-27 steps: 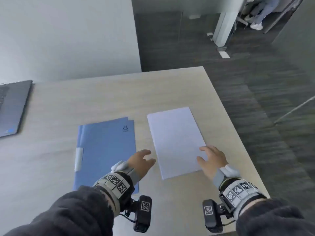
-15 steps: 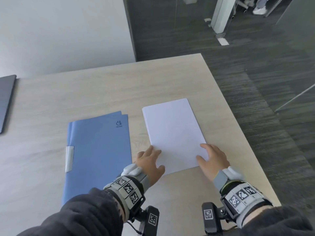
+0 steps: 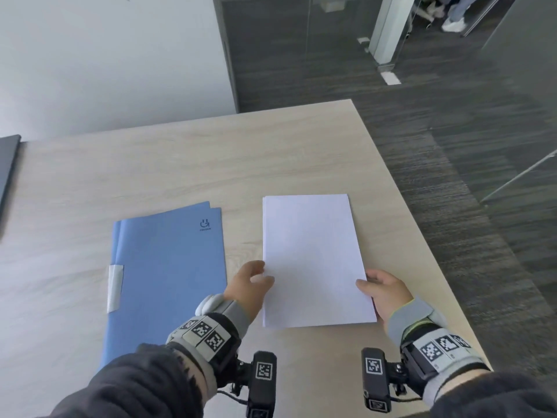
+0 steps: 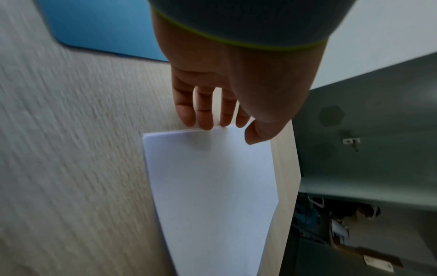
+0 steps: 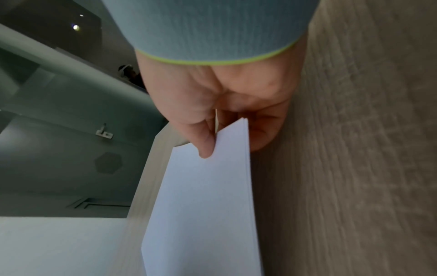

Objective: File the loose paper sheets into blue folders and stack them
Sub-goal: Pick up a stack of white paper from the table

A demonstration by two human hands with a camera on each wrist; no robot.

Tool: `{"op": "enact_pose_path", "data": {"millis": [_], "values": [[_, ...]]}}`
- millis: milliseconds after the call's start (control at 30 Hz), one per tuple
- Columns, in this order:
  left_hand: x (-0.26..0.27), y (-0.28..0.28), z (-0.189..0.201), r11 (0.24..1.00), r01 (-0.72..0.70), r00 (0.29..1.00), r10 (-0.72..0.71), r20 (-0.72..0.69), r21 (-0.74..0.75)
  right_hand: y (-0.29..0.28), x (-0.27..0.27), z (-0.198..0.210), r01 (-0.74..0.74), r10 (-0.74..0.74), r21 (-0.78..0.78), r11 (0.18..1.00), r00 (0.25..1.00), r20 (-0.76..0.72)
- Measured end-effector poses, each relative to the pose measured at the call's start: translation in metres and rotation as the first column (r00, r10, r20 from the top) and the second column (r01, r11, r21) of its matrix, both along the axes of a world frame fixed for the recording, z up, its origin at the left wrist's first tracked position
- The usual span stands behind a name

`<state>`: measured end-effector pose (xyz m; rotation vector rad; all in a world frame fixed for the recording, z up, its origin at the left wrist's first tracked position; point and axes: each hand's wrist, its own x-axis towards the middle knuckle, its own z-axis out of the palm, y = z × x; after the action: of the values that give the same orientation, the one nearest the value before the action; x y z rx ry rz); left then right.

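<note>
A stack of white paper sheets (image 3: 313, 260) lies on the wooden table (image 3: 211, 164), right of two overlapping blue folders (image 3: 168, 273) with a white tab on their left edge. My left hand (image 3: 256, 277) is at the stack's left edge. In the left wrist view its straight fingers (image 4: 205, 123) touch that edge of the stack (image 4: 212, 186), and the thumb reaches over the top sheet. My right hand (image 3: 373, 285) pinches the stack's right edge. The right wrist view shows the thumb (image 5: 205, 145) on top of the stack (image 5: 205, 205) and the fingers underneath.
A dark laptop (image 3: 7, 176) sits at the table's far left. The table's right edge (image 3: 428, 245) runs close beside the paper, with dark carpet beyond. A glass partition and a person's feet (image 3: 452, 22) are far behind.
My left hand moved right from over the folders to the stack's left edge. My right hand took hold of the right edge. The stack turned from slanted to square with me.
</note>
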<state>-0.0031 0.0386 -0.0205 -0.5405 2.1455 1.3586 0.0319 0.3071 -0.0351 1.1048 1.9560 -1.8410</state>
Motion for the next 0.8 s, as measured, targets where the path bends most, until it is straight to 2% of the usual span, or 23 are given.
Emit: {"op": "enact_pose_path", "data": {"millis": [67, 167, 400, 500, 600, 800], "values": [[-0.005, 0.001, -0.001, 0.992, -0.108, 0.993, 0.105, 0.052, 0.067, 0.002, 0.006, -0.003, 0.002, -0.002, -0.044, 0.999, 1.000, 0.009], [-0.011, 0.003, -0.001, 0.978, -0.186, 0.975, 0.171, 0.138, 0.099, 0.005, 0.011, -0.010, -0.014, 0.015, -0.070, 0.997, 1.000, 0.016], [-0.019, 0.001, -0.010, 0.985, -0.140, 0.979, 0.122, 0.161, 0.103, 0.008, 0.008, -0.010, -0.014, 0.013, -0.058, 0.998, 1.000, -0.002], [-0.020, 0.001, -0.011, 0.983, -0.143, 0.972, 0.118, 0.204, 0.114, 0.009, 0.004, -0.013, -0.025, 0.025, 0.014, 1.000, 1.000, -0.014], [-0.020, 0.002, -0.014, 0.977, -0.168, 0.966, 0.138, 0.219, 0.128, 0.013, 0.003, -0.017, -0.056, 0.059, 0.152, 0.987, 0.998, -0.015], [-0.022, 0.000, -0.016, 0.973, -0.204, 0.962, 0.179, 0.208, 0.106, 0.017, 0.000, -0.013, -0.052, 0.055, 0.251, 0.967, 0.998, -0.006]]}}
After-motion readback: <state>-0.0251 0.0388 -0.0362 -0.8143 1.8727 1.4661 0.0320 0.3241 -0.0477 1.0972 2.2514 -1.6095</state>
